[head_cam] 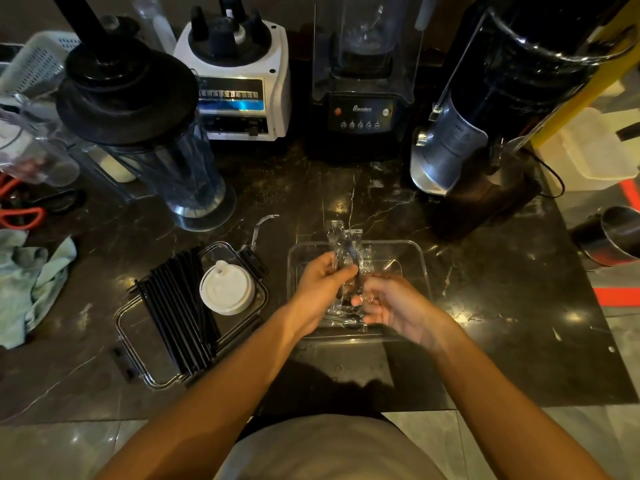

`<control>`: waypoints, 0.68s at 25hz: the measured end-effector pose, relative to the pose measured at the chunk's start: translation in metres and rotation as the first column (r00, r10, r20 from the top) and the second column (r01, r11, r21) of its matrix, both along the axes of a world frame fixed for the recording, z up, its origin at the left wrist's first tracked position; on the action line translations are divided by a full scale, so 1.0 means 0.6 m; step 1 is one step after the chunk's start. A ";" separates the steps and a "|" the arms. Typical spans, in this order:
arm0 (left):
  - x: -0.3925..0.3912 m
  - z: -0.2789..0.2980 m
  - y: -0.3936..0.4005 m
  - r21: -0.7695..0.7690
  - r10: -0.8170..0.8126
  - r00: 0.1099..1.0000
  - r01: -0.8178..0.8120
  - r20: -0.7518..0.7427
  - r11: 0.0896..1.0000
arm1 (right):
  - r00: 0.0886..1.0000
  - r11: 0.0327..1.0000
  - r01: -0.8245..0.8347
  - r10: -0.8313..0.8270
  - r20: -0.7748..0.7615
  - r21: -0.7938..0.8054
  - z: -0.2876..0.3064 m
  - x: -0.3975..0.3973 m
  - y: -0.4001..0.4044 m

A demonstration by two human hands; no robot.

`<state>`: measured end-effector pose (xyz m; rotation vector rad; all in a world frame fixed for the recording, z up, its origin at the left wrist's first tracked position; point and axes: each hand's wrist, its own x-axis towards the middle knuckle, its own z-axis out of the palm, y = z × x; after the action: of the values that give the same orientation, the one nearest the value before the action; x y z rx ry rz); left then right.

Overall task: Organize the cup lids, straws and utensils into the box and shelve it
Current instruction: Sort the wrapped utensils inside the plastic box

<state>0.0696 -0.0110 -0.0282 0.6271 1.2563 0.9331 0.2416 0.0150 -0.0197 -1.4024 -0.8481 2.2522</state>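
- Both hands are over the clear plastic box [420, 268], which sits on the dark marble surface [502, 306] right in the middle, near edge.
- Left hand [320, 289] is clamped around a bundle of wrapped utensils [346, 247], holding it upright so the top ends stick up past the far wall of the box.
- Right hand [391, 303] is just beside it with its fingers curled loosely at the bottom of the same bundle (can't tell if it's really gripping or just steadying).
- A few more wrapped pieces lie flat in the box under the hands, too blurry to say exactly what they are.
- Left of the box is its clear lid [138, 341] with black clips, lying flat.
- A bunch of black straws [176, 310] lies diagonally across that lid, and a stack of white cup lids [227, 289] sits on its far right corner, touching the straws.
- Far side of the surface: a blender jug [162, 150] on the left, a white blender base [242, 84], a black Blenders machine [362, 98] and a coffee grinder [485, 133] on the right.
- A pale green cloth [31, 282] is bunched up at the left edge.
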 end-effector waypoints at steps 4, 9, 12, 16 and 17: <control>-0.013 -0.002 -0.009 0.038 0.015 0.998 -0.012 -0.065 0.999 | 0.989 0.997 -0.073 0.068 0.133 0.031 -0.019 -0.007 0.004; -0.037 0.013 -0.019 -0.009 0.091 0.983 -0.093 -0.157 0.996 | 0.650 0.794 -0.460 -0.002 0.760 0.396 -0.048 -0.008 0.024; -0.057 0.022 -0.021 0.005 0.166 0.978 -0.167 -0.125 0.986 | 0.411 0.457 -0.806 -0.021 0.911 0.375 -0.060 -0.018 0.030; -0.080 0.031 -0.022 0.017 0.300 0.954 -0.300 0.016 0.954 | 0.354 0.367 -0.873 0.023 0.935 0.322 -0.069 -0.036 0.035; -0.086 0.031 -0.021 0.002 0.334 0.941 -0.335 0.056 0.942 | 0.345 0.380 -0.872 0.030 0.938 0.309 -0.069 -0.038 0.037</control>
<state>0.0179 -0.0237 -0.0094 0.3984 1.3324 1.2314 0.2189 0.0372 -0.0610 -1.7440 -2.6393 0.7740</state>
